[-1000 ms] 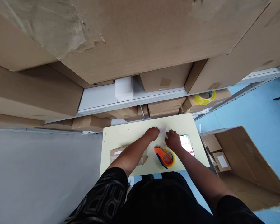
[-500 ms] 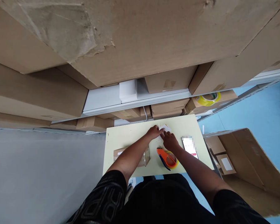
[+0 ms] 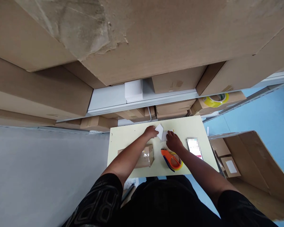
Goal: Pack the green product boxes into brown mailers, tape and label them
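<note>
Over the far half of the small table [image 3: 130, 135], my left hand [image 3: 151, 131] pinches a white piece of paper [image 3: 159, 131] that stands tilted off the surface. My right hand [image 3: 173, 142] has its fingers closed at a second, flatter white slip [image 3: 165, 136] just to the right, with a small orange-yellow mark by the fingertips. Nearer me lies an orange tape dispenser [image 3: 171, 159] with a yellow roll. A taped cardboard box [image 3: 145, 156] sits partly hidden under my left forearm.
A phone [image 3: 194, 147] lies at the table's right side. A large open carton [image 3: 253, 157] with small boxes stands to the right. Shelves [image 3: 109, 99] with cardboard boxes hang over the far edge; a yellow tape roll [image 3: 216, 100] rests on one box. A grey wall [image 3: 49, 170] is left.
My hands have moved apart: the left went left, lifting a white paper away from the slip at my right hand. More of the box shows, and the view has shifted slightly.
</note>
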The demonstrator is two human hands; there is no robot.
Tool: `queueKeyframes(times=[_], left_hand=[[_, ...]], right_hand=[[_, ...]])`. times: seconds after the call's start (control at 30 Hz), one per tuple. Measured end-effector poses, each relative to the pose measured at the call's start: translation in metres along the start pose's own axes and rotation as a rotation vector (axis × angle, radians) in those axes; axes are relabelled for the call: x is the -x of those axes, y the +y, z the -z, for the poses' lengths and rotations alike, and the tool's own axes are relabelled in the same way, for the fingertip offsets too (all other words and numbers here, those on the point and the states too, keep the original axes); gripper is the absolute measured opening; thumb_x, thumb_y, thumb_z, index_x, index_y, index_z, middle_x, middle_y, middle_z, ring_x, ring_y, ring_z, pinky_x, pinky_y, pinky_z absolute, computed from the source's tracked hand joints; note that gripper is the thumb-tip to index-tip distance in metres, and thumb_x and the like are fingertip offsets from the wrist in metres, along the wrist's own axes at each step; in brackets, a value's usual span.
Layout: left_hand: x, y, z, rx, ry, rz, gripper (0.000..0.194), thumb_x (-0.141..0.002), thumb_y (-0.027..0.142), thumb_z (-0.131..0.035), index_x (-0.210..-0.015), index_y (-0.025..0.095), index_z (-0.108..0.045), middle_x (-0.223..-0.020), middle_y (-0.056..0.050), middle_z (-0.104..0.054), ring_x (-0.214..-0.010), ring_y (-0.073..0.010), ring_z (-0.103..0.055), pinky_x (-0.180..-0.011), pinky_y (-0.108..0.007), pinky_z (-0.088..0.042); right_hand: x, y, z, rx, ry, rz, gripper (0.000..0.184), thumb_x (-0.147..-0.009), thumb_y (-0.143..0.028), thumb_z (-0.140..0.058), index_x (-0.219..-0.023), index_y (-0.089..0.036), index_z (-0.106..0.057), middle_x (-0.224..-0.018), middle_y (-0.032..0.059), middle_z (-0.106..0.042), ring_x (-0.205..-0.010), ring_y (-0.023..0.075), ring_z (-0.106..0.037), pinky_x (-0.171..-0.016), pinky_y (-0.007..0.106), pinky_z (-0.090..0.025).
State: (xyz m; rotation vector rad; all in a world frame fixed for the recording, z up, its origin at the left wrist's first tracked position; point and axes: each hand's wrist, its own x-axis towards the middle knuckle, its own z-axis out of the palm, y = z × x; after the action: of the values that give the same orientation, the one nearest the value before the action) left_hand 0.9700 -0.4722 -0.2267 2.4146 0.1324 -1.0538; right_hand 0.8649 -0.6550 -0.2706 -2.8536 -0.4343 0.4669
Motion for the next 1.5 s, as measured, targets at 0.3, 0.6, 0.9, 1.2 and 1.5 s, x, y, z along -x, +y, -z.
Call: queueKeyframes(times=[0.3,0.6,0.9,1.2,1.5], left_hand=[[0.009,-0.010,-0.002,0.304,0.009,0.021,0.052,-0.075,0.014,-0.074,-0.123,0.020,-0.054,-0.087,-0.004,-0.074,-0.062,-0.0162,-0.072,-0.052,-0.021,-0.051],[0.005,-0.006,0.002,0.016,0.054,-0.108,0.042,-0.099,0.048,-0.046,-0.079,0.018,-0.067,-0.079,-0.010,-0.075,-0.079,-0.0233,-0.074,-0.073,-0.031,-0.054],[0.005,-0.012,0.003,0.006,0.130,-0.074,0.034,-0.089,0.033,-0.063,-0.120,0.020,-0.060,-0.083,-0.004,-0.075,-0.065,-0.0192,-0.071,-0.063,-0.027,-0.049],[0.010,-0.008,0.015,-0.090,0.165,-0.053,0.045,-0.099,0.046,-0.043,-0.079,0.019,-0.073,-0.086,-0.011,-0.078,-0.090,-0.0234,-0.073,-0.077,-0.029,-0.050],[0.005,-0.029,0.016,-0.084,0.001,0.122,0.027,-0.085,0.035,-0.061,-0.068,0.018,-0.071,-0.059,-0.009,-0.070,-0.066,-0.0245,-0.070,-0.069,-0.031,-0.052]], right_hand=[[-0.002,0.003,-0.007,0.061,-0.083,-0.188,0.078,-0.099,-0.054,-0.047,-0.160,-0.007,-0.035,-0.165,0.0259,-0.031,-0.148,0.0465,-0.028,-0.109,0.056,-0.036],[-0.016,-0.013,-0.008,0.124,-0.101,-0.225,0.077,-0.099,-0.061,-0.044,-0.162,-0.018,-0.034,-0.164,0.0227,-0.032,-0.142,0.0507,-0.029,-0.102,0.064,-0.035],[-0.024,-0.012,-0.003,0.035,-0.026,-0.135,0.071,-0.100,-0.055,-0.045,-0.157,-0.013,-0.037,-0.138,0.0213,-0.052,-0.119,0.0350,-0.044,-0.094,0.045,-0.037],[-0.028,-0.010,-0.007,0.024,-0.023,-0.158,0.079,-0.098,-0.062,-0.046,-0.161,-0.017,-0.030,-0.140,0.0189,-0.050,-0.119,0.0354,-0.040,-0.095,0.046,-0.032],[-0.023,-0.008,-0.006,0.007,-0.030,-0.145,0.085,-0.097,-0.064,-0.046,-0.164,-0.018,-0.025,-0.143,0.0172,-0.049,-0.122,0.0352,-0.039,-0.101,0.047,-0.029]])
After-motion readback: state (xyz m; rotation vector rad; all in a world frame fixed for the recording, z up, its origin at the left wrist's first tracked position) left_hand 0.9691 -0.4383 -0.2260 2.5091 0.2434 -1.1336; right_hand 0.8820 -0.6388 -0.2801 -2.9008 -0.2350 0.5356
